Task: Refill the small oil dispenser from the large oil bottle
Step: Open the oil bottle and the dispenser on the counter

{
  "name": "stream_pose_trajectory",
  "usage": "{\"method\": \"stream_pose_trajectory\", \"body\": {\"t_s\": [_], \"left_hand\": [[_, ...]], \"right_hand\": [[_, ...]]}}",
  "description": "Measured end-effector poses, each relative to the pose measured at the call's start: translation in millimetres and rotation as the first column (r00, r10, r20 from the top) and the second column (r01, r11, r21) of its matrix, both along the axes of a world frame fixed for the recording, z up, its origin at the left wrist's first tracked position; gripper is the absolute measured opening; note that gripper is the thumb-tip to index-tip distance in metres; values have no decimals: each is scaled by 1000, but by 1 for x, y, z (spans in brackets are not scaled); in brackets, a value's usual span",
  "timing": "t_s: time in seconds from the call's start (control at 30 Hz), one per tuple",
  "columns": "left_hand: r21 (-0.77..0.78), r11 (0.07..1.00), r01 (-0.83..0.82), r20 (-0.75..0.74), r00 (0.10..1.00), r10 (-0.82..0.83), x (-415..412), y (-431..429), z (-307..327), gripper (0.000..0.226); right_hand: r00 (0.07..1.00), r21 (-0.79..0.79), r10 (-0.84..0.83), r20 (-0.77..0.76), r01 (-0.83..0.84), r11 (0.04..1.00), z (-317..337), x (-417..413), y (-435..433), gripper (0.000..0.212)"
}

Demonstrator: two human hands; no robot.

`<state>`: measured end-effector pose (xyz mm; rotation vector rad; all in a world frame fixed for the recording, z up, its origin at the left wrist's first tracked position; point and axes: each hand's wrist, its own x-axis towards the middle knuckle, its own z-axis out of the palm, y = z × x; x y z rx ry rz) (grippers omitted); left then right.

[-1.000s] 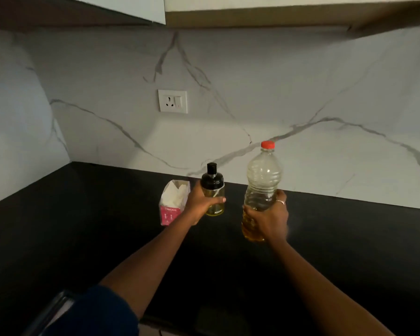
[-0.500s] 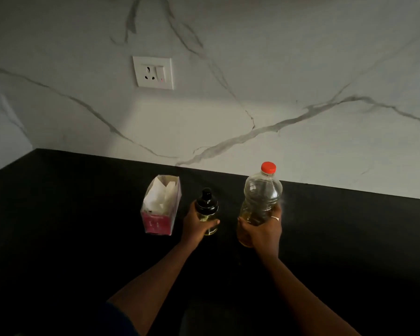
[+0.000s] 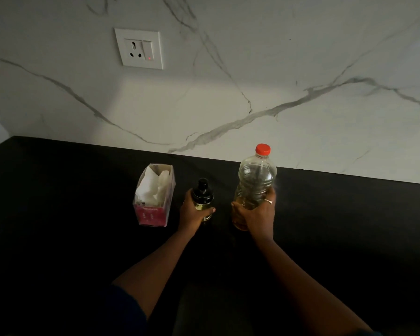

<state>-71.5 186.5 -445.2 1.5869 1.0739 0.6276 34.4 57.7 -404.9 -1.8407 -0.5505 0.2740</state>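
Head view, only one I've got. Left hand (image 3: 192, 214) wraps the small oil dispenser (image 3: 203, 202), fingers (image 3: 186, 202) curled round the glass body below the black pump top (image 3: 202, 189), thumb (image 3: 210, 210) across the front. Dispenser is upright, on or just above the dark worktop (image 3: 58, 214); can't tell contact in this light. Right hand (image 3: 257, 213) grips the large oil bottle (image 3: 256, 180) low on its body, fingers curled round it. Bottle is upright, near the dispenser's right, not touching it. Red cap (image 3: 263, 149) is on, and oil fills only the lower part. Pink tissue box (image 3: 153, 209) sits just left of the dispenser, wall socket (image 3: 139, 48) behind.

My read: both containers are closed and nothing is poured, so this is early, approx the set-down/open stage. To do it well I'd plant both flat and let go of the bottle. Then unscrew the pump top w/ the dispenser braced, then take off the red cap. I'd regrip the bottle mid-body before tilting. The dispenser mouth looks narrow, so pour slow, lip close. Spills won't show on black.
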Motion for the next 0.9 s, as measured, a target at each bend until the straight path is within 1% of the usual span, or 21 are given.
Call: {"method": "stream_pose_trajectory", "body": {"t_s": [0.1, 0.17, 0.23, 0.27, 0.3, 0.33, 0.4, 0.47, 0.5, 0.53, 0.57, 0.6, 0.63, 0.67, 0.73, 0.8, 0.9], "left_hand": [[-26, 999, 26, 14, 1000, -26, -4, -1, 4, 95], [-32, 999, 32, 55, 998, -31, -6, -3, 8, 109], [-23, 1000, -14, 132, 991, 17, -8, -9, 17, 122], [12, 998, -61, 155, 986, 58, -8, -13, 23, 124], [85, 991, -104, 165, 982, 89, -8, -17, 30, 124], [199, 971, -132, 192, 977, 94, -8, -22, 37, 122], [411, 902, -132, 271, 962, 17, -5, -33, 51, 118], [504, 861, -60, 259, 962, -85, 6, -39, 66, 114], [508, 861, 2, 235, 962, -141, 14, -42, 75, 113], [489, 870, 68, 203, 961, -189, 22, -45, 86, 112], [461, 879, 125, 163, 961, -222, 30, -49, 94, 112], [425, 889, 169, 116, 964, -239, 38, -51, 100, 111], [378, 904, 201, 79, 966, -248, 45, -53, 103, 110], [331, 918, 219, 64, 965, -253, 51, -54, 104, 109], [265, 936, 232, 62, 964, -257, 58, -57, 106, 110], [239, 943, 231, 48, 967, -249, 63, -61, 108, 108], [237, 945, 227, 31, 970, -241, 65, -65, 110, 96]], "right_hand": [[1000, 6, -2, 14, 2, 1000, 4, 0, -2, 105], [1000, 46, 1, 14, -2, 999, 10, 4, -6, 109], [999, 130, 49, 14, -50, 990, 24, 8, -13, 104], [997, 185, 68, 25, -71, 980, 34, 10, -16, 95], [997, 239, 69, 40, -76, 968, 46, 11, -19, 86], [997, 277, 46, 58, -60, 959, 59, 14, -21, 77], [993, 278, -14, 121, -20, 960, 87, 22, -22, 62], [973, 177, -2, 232, -40, 983, 114, 32, -20, 54], [948, 70, 46, 316, -72, 995, 128, 36, -18, 53], [909, -81, 120, 398, -96, 992, 140, 39, -16, 54], [869, -243, 202, 452, -98, 965, 152, 40, -14, 57], [836, -389, 270, 478, -74, 918, 162, 40, -11, 59], [815, -500, 320, 483, -44, 865, 170, 39, -7, 60], [801, -573, 354, 482, -17, 819, 175, 38, -5, 60], [769, -645, 399, 499, 23, 764, 182, 37, -1, 59], [743, -668, 426, 516, 38, 743, 186, 36, 3, 55], [726, -703, 486, 487, -4, 711, 190, 36, 7, 47]]}}
